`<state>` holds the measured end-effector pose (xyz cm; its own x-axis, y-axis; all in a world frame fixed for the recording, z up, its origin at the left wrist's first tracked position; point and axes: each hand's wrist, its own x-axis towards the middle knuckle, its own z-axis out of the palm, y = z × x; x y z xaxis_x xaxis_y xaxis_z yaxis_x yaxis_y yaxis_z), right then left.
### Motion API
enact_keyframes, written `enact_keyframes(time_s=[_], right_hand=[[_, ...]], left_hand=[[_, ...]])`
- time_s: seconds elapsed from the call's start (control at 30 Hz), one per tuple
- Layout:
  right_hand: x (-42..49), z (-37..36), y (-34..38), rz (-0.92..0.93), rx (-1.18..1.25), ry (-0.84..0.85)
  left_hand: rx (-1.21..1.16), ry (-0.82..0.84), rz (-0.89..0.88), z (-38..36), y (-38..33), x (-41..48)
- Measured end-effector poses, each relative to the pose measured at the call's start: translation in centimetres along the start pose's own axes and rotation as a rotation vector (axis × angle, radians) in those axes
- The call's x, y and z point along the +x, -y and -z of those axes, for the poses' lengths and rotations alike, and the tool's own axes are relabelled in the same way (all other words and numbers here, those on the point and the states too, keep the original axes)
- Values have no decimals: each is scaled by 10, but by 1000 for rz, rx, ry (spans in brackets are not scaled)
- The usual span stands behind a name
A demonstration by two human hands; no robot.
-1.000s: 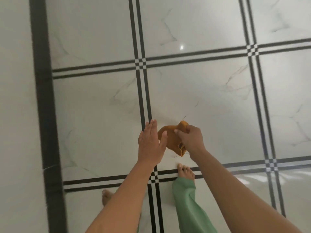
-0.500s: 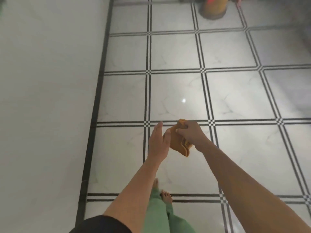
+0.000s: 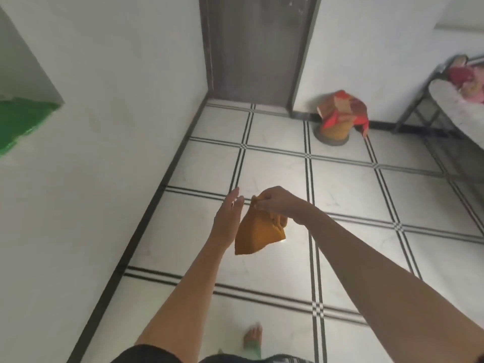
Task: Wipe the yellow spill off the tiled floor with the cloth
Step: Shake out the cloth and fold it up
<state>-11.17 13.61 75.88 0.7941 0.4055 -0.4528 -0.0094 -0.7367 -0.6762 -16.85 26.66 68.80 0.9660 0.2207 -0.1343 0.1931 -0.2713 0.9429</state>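
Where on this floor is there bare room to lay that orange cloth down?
Bare tiles lie under the cloth, beside the dark skirting, and ahead up to the door. Crowded: the far right, with the draped pot and bed frame, and by the foot.

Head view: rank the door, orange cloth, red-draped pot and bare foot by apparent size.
1. Door.
2-3. Orange cloth and red-draped pot look alike; the cloth is nearer the camera, so unsure.
4. Bare foot.

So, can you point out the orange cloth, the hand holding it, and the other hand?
orange cloth (image 3: 258, 235): head view, middle of the hanging fold.
right hand (image 3: 277, 203): head view, back of the hand, which pinches the cloth's top.
left hand (image 3: 226, 218): head view, middle of the open hand beside the cloth.
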Motion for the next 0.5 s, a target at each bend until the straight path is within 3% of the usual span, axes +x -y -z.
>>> enact_keyframes(time_s=[0.2,0.5], right_hand=[[71,60,32,166,-196,199],[189,129,90,479,-429,441]], left_hand=[[-54,-82,-22,9,-39,60],[104,-422,8,21,-52,153]])
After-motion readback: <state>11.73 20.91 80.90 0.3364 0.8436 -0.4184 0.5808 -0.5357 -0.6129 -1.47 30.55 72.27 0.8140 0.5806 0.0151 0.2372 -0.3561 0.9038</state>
